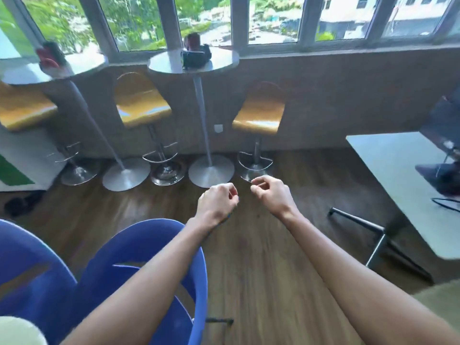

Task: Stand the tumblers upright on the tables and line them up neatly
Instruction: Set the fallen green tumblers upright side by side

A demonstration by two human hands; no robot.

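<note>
Dark tumblers (195, 54) sit blurred in a cluster on the middle round high table (224, 63) by the window; I cannot tell which are upright. More tumblers, red and dark (51, 56), rest on the left round table (82, 63). My left hand (217, 199) and my right hand (270, 192) hang over the wooden floor well short of both tables, fingers loosely curled, holding nothing.
Three yellow bar stools (142, 103) (258, 113) (22, 109) stand under the round tables. Two blue chairs (139, 247) are close at the lower left. A white rectangular table (388, 165) with dark items is at the right, its metal legs (380, 235) on the floor.
</note>
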